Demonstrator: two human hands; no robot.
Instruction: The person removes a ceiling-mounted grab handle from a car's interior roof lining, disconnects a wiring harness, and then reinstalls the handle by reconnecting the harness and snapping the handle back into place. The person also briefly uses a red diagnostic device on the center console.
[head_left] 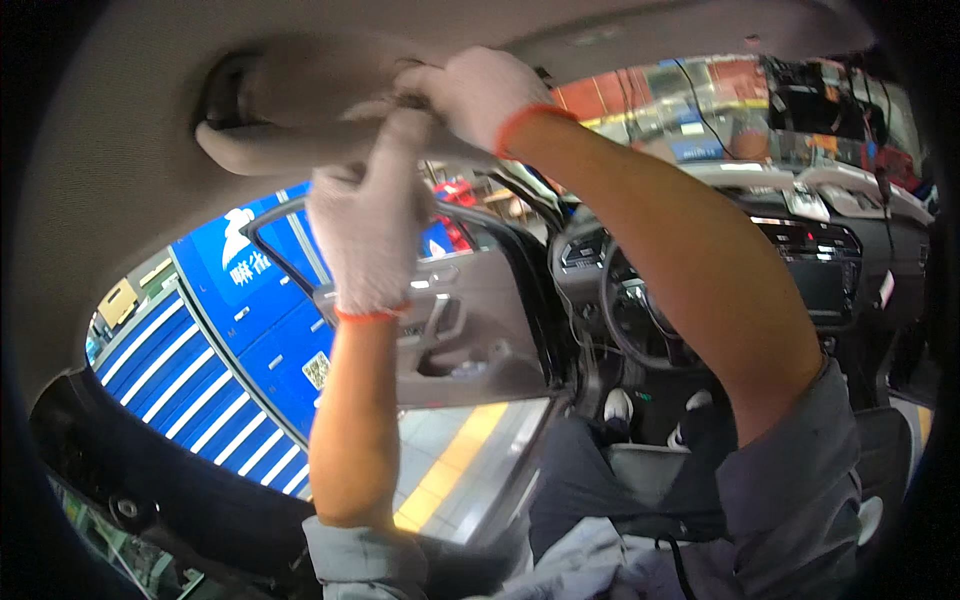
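Observation:
Both my hands wear white knit gloves with orange cuffs and are raised to the car's roof edge above the front door. A pale grey grab handle (pixel 265 150) runs along there, with a dark recess (pixel 226 92) at its left end. From below, my left hand (pixel 370 225) is closed at the handle, one finger reaching up along its face. My right hand (pixel 485 92) comes over from the right, its fingertips pinched near the handle's right part, close to that raised finger. Whatever small thing lies between those fingertips is hidden.
The door (pixel 480 315) stands wide open on the left, with blue cabinets (pixel 265 350) outside. Before my legs are the steering wheel (pixel 625 310) and dashboard (pixel 800 245). The grey headliner (pixel 110 190) spans overhead. Loose cables (pixel 690 95) show around the windscreen.

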